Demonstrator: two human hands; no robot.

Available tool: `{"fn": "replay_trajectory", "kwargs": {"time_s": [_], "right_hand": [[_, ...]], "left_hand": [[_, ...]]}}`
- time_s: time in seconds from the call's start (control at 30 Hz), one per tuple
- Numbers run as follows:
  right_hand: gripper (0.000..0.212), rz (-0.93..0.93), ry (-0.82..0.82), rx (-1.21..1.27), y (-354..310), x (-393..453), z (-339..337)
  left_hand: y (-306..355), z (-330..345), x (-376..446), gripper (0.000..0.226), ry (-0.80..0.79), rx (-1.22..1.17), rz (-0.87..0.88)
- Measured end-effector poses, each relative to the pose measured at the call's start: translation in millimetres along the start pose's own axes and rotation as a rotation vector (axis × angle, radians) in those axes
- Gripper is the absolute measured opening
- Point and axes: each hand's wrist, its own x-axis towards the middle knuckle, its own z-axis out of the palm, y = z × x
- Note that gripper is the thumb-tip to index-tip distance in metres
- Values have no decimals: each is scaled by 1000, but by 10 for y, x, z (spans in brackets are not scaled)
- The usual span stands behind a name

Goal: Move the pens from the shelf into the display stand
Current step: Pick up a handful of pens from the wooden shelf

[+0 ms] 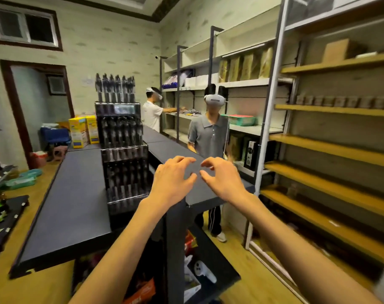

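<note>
Dark grey counter top (208, 194) is lying under both outstretched hands, and neither is holding anything: the left hand (172, 177) and right hand (221, 176) are hovering side by side with fingers loosely spread, probably readying for a first reach. The black display stand (123, 150), tiered and already looking packed with pens (115, 86), is standing just left of them. Which shelf is holding the loose pens, I cannot tell.
</note>
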Motion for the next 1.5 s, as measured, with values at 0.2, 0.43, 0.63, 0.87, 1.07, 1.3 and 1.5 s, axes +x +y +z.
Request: {"fn": "replay_trajectory", "kwargs": {"time_s": [0.2, 0.43, 0.63, 0.87, 1.07, 1.3, 1.5], "right_hand": [[23, 111, 58, -89, 895, -250, -720], [30, 256, 112, -212, 2275, -590, -1695], [33, 367, 147, -294, 3364, -876, -2625], [37, 479, 205, -297, 4279, -1170, -3377], [38, 551, 253, -294, 4941, -1286, -3656], [38, 607, 293, -344, 5852, -1039, -3848], [38, 619, 299, -355, 6645, -471, -3889]], "left_hand": [[921, 559, 338, 37, -27, -71, 137], [2334, 1441, 760, 42, -98, -181, 254], [3567, 2126, 1155, 44, -132, -224, 323], [4615, 2775, 1403, 44, -172, -267, 390], [5239, 3317, 1711, 45, -211, -291, 450], [5730, 4081, 2267, 46, -255, -336, 481], [5923, 4848, 3051, 41, -263, -389, 512]]}}
